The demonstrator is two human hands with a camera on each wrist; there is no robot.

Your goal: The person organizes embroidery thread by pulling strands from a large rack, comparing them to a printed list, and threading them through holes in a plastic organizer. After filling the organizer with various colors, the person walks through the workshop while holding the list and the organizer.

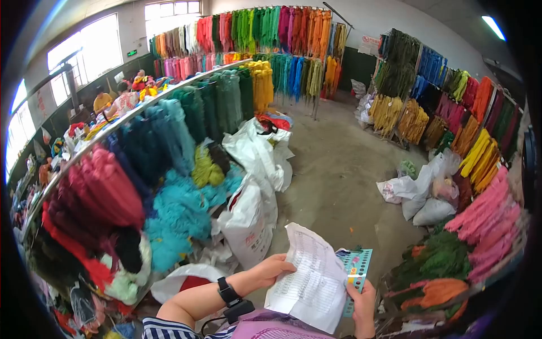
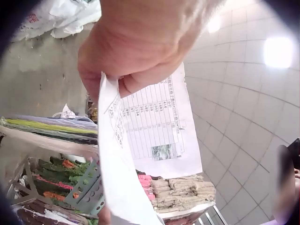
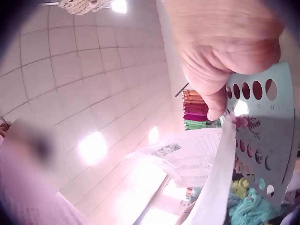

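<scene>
A white printed sheet of paper (image 1: 310, 277) with a table of figures is held in front of me by both hands. My left hand (image 1: 275, 268) pinches its left edge, seen close in the left wrist view as the left hand (image 2: 136, 47) gripping the paper (image 2: 154, 126). My right hand (image 1: 363, 299) holds the right edge together with a teal colour card (image 1: 357, 271) with rows of round holes. In the right wrist view the right hand (image 3: 225, 51) grips the teal card (image 3: 262, 136) and the paper (image 3: 192, 157).
Long racks of coloured yarn hanks (image 1: 169, 135) run along the left and back. More yarn racks (image 1: 480, 169) stand at the right. White sacks (image 1: 251, 214) and bags (image 1: 423, 192) lie on the concrete floor (image 1: 339, 169). People (image 1: 121, 99) sit far left.
</scene>
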